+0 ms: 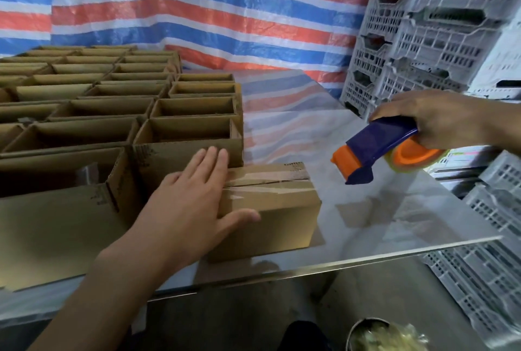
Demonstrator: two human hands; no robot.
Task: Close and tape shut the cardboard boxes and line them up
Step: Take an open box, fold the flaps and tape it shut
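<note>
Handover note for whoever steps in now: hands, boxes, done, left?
Left hand: flat on the taped box, fingers straight.
Right hand: holds the tape dispenser in the air, right of that box.
Done: that box is closed, tape along its top seam, on the table.
To do: line it up; the open boxes in rows behind and to its left are untaped.

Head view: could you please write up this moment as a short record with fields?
box: closed, clear tape along its top seam, on the table
left hand: flat on the box, fingers straight
right hand: grips the tape gun, in the air right of the box
open boxes: rows behind and left of the box
crates: grey, stacked at right
</note>
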